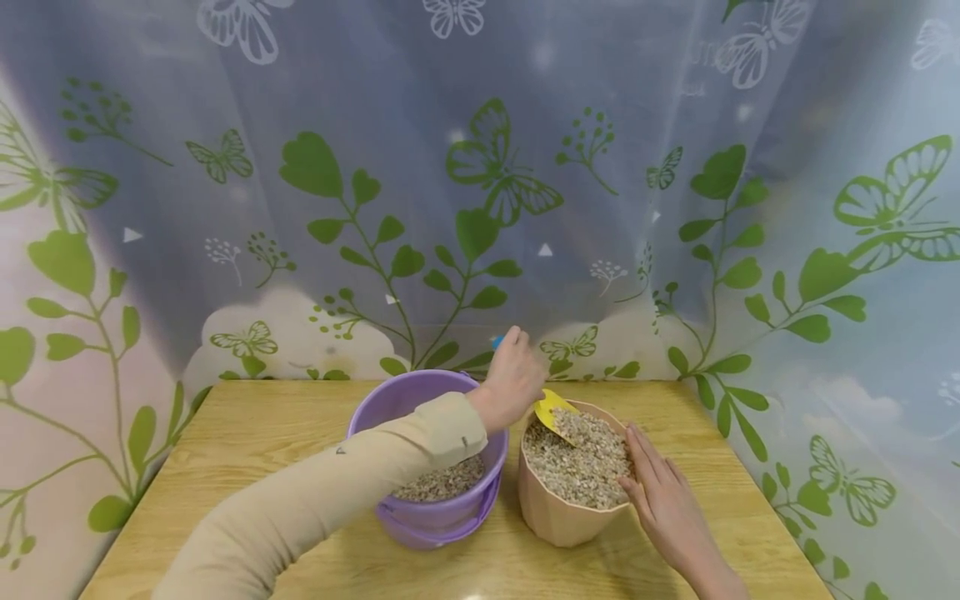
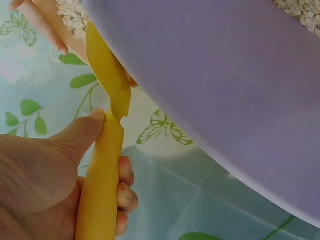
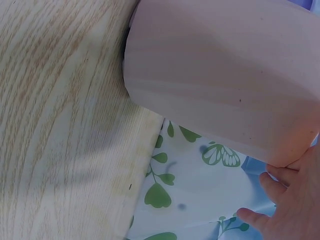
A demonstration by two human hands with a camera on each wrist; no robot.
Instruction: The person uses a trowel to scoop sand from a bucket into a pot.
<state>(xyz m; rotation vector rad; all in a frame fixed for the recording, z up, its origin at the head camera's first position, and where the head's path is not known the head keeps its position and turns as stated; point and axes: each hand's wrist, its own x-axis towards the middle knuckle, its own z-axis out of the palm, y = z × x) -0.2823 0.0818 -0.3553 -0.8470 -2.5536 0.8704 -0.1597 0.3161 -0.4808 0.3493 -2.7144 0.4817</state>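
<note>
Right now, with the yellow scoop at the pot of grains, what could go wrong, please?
The grains lie near the rim of the peach pot, so digging might push some onto the table. The left sleeve crosses over the purple bucket and could catch its rim. The right hand touches only one side of the pot, so a hard push on the yellow scoop may tip it.
</note>
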